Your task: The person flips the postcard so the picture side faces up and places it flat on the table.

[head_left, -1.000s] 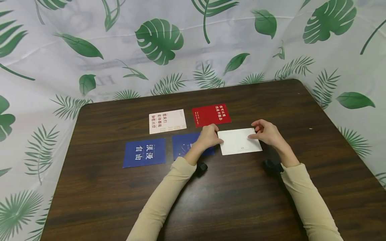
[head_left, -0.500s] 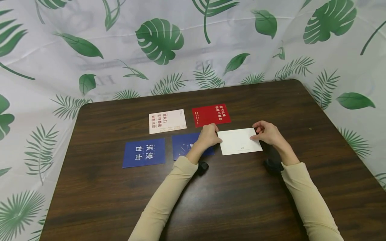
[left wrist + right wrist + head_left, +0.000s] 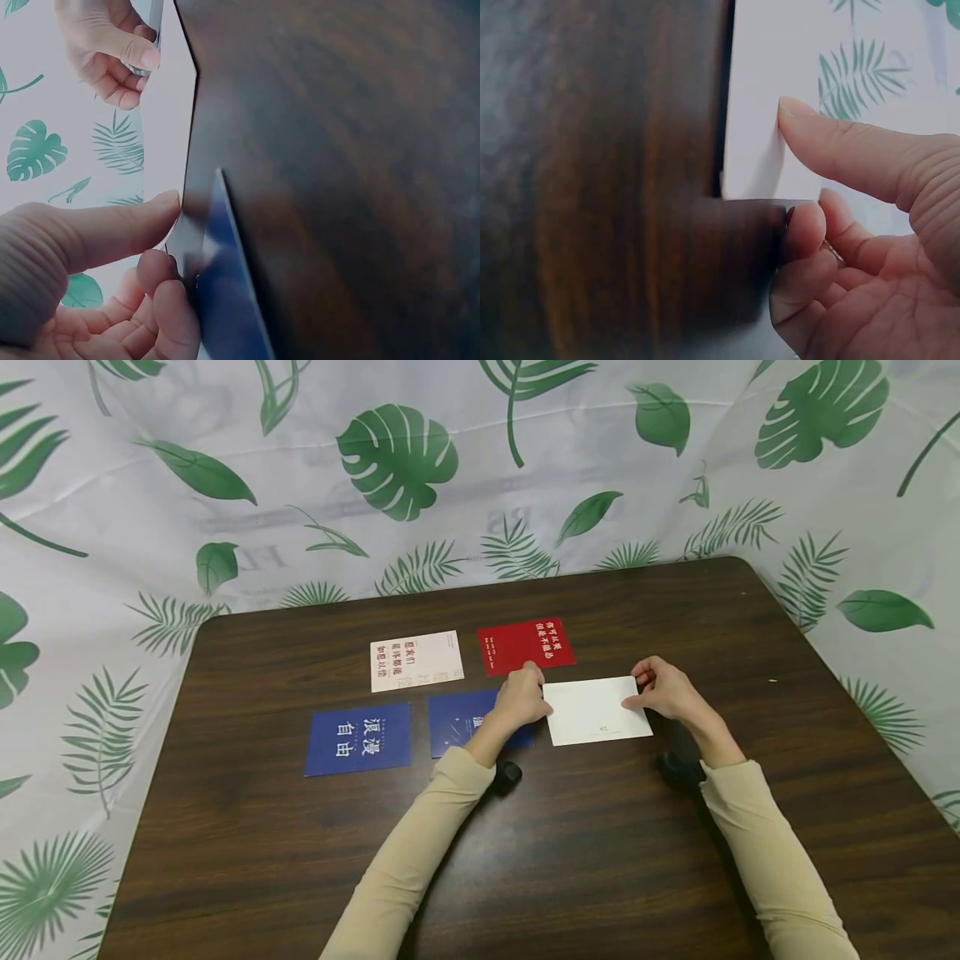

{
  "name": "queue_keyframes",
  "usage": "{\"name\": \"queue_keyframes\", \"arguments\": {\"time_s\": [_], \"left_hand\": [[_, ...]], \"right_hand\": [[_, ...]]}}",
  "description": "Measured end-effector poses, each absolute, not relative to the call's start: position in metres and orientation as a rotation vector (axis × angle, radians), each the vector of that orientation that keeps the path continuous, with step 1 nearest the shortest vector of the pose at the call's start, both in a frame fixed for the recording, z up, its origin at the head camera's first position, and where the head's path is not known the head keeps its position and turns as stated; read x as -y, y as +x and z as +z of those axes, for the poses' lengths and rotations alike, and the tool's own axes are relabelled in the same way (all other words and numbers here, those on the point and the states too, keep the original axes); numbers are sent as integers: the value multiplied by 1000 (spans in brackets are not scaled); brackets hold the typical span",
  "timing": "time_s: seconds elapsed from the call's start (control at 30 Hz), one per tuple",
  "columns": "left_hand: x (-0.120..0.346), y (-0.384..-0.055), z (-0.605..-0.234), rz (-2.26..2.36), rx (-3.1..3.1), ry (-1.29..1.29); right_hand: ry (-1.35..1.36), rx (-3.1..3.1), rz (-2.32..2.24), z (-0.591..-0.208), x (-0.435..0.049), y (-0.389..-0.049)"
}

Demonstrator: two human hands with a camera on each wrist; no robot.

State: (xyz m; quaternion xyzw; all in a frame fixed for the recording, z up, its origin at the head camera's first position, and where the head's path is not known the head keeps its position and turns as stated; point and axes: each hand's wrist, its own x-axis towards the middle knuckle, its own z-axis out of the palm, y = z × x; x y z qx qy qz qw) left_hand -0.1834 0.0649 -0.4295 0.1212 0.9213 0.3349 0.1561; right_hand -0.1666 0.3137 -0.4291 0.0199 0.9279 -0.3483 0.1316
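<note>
A white postcard (image 3: pixel 592 714) with a small grey mark near its front edge lies level between both hands, close over the table. My left hand (image 3: pixel 521 697) pinches its left edge, thumb on top and fingers curled below. At the right end, my right hand (image 3: pixel 663 689) grips it with the thumb flat on the upper face and the other fingers at the edge. Partly hidden under my left wrist is a blue postcard (image 3: pixel 450 714). Behind my left hand lies a red postcard (image 3: pixel 517 647) with white lettering.
Another blue postcard (image 3: pixel 358 741) with white characters lies to the left. Behind it is a pale pink postcard (image 3: pixel 420 660) with red characters. All rest on a dark wood table (image 3: pixel 562 877). A leaf-patterned curtain (image 3: pixel 465 460) hangs behind the table.
My right thumb has slid slightly rightward on the white postcard, and the card's far right corner has shifted a little. The other cards have stayed put.
</note>
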Motion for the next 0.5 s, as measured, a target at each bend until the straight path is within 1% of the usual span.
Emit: {"name": "queue_keyframes", "arguments": {"time_s": [0.23, 0.5], "left_hand": [[-65, -180, -429, 1001, -2646, 352], [-61, -178, -433, 1272, -2565, 440]], "right_hand": [[56, -2720, -1045, -428, -310, -163], [63, -2742, -1016, -425, -315, -156]]}}
